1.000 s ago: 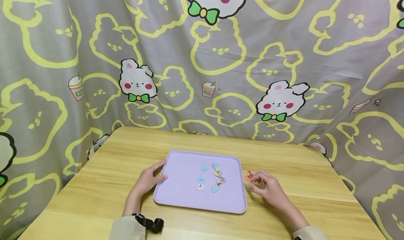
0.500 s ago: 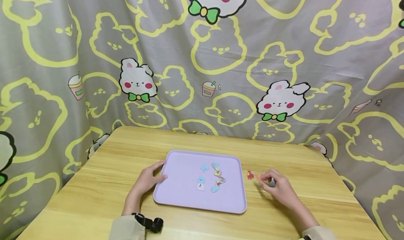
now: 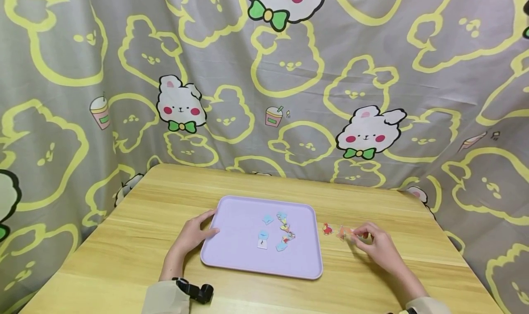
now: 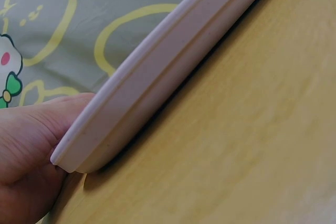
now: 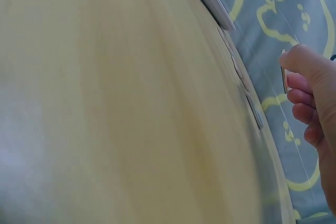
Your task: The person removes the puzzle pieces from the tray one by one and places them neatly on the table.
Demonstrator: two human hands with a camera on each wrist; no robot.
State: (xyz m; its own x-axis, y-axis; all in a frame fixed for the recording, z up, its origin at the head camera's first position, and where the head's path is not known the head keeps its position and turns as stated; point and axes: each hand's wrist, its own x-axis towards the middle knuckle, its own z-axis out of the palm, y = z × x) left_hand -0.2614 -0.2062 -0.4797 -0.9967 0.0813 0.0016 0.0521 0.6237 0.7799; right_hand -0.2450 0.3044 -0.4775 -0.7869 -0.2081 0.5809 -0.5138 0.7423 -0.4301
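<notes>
My left hand (image 3: 192,233) holds the left rim of a pale purple tray (image 3: 235,259), its thumb over the edge; in the left wrist view that hand (image 4: 31,150) is at the tray's corner (image 4: 131,87). Off the tray's right side, my right hand (image 3: 378,245) pinches a thin flat puzzle piece (image 5: 284,72), seen edge-on in the right wrist view between thumb and fingers. Just left of the fingertips lies an orange puzzle piece (image 3: 342,232) on the table. A red puzzle piece (image 3: 327,229) lies nearer the tray. The held piece's picture is mostly hidden.
On the tray lie a column of joined coloured pieces (image 3: 285,228), a light blue piece (image 3: 267,219), another blue piece (image 3: 263,234) and a white piece (image 3: 262,244) touching it. The wooden table (image 3: 165,190) ends against a patterned curtain (image 3: 231,75).
My right hand has moved rightward, away from the tray, uncovering first the red piece and then the orange one on the table. The left hand and tray have stayed put.
</notes>
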